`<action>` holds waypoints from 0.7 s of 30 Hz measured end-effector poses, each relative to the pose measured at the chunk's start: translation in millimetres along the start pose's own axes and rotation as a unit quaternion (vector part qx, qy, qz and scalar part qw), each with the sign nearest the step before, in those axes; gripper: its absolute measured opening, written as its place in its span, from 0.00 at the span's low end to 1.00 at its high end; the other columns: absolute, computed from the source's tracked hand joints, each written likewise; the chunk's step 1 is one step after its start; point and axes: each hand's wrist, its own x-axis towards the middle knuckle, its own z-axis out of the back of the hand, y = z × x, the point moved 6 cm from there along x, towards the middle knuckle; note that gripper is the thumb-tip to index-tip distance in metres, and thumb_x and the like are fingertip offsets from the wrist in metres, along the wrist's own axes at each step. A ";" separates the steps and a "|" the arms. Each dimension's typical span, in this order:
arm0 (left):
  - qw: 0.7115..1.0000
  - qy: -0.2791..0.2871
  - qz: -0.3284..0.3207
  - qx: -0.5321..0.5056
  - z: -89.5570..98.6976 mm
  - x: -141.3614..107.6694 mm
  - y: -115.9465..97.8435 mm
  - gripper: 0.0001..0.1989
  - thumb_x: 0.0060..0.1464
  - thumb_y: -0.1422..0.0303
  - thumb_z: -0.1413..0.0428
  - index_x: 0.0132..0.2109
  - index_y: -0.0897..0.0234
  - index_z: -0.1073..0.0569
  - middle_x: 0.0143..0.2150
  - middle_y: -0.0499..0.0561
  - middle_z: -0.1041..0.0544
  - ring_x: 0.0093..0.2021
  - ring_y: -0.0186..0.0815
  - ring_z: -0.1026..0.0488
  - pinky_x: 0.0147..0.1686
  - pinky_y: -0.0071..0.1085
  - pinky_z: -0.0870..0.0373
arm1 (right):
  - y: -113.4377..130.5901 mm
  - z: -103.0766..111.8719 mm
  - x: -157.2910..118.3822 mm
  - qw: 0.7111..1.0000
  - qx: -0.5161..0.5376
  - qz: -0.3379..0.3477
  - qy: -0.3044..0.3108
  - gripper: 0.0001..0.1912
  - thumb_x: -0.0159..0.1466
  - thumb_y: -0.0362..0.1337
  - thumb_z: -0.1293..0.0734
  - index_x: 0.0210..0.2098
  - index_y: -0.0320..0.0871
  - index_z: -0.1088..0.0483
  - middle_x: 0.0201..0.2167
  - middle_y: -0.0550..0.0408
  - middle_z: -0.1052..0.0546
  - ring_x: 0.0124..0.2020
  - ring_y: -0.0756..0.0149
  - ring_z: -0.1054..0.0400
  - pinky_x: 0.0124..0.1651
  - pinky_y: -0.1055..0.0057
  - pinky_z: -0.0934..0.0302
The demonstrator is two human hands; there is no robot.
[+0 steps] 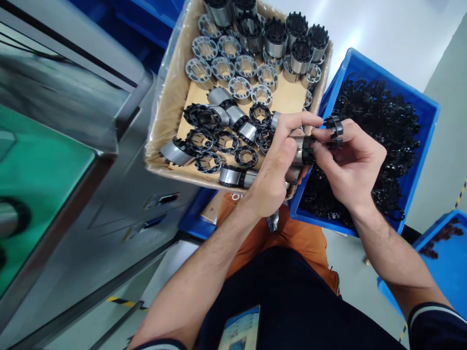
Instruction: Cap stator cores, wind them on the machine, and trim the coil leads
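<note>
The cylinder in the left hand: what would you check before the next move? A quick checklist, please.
1. Cylinder held: ok, gripped in the left hand.
2. Ring ready: ok, at the fingers of the right hand, apart from the cylinder.
3. Black end piece on the cylinder's right-hand end: ok, present; whether fully seated, cannot tell.
4. Cylinder's far end: cannot tell, the left hand hides it.
5. Everything in the box upright: not ok, several cylinders lie on their sides.

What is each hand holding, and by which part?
Left hand: a silver metal cylinder with black toothed end, by its side. Right hand: a black, plastic-looking toothed ring, by its rim.
</note>
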 end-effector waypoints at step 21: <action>0.991 -0.075 -0.107 0.019 4.2 7.1 -8.8 0.30 0.75 0.36 0.39 0.42 0.58 0.25 0.41 0.47 0.12 0.26 0.30 0.20 0.18 0.26 0.33 | 23.6 15.8 8.4 0.997 0.001 0.045 0.065 0.21 0.84 0.58 0.31 0.50 0.53 0.12 0.52 0.48 0.15 0.57 0.50 0.16 0.61 0.44 0.16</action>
